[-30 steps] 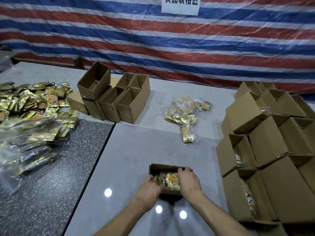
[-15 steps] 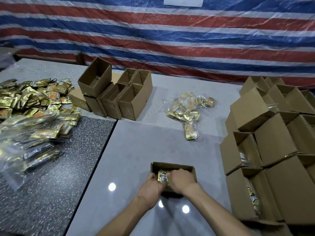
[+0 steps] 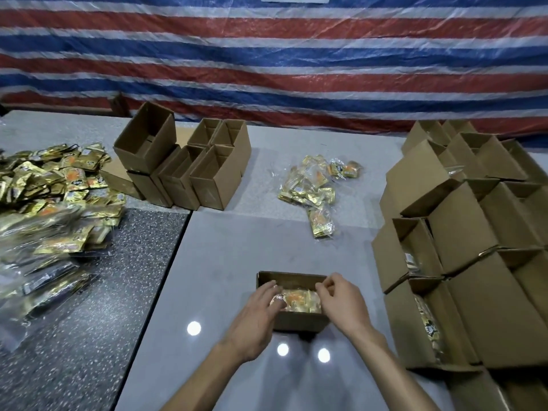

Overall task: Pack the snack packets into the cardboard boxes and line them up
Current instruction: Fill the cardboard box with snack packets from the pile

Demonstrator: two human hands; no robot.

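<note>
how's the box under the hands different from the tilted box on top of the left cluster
The box under the hands sits flat on the grey table; the tilted box leans on top of other cardboard boxes. The box under the hands holds gold snack packets, with the left hand resting its fingers on them; the tilted box looks empty and untouched. Both are brown cardboard with open tops.

My box [image 3: 299, 321] is plain brown; packets [image 3: 301, 301] inside are gold with orange print. Bench [image 3: 231, 247] pale grey, left slab [image 3: 118, 277] dark speckled. Tarp [image 3: 296, 54] red-white-blue stripes.
</note>
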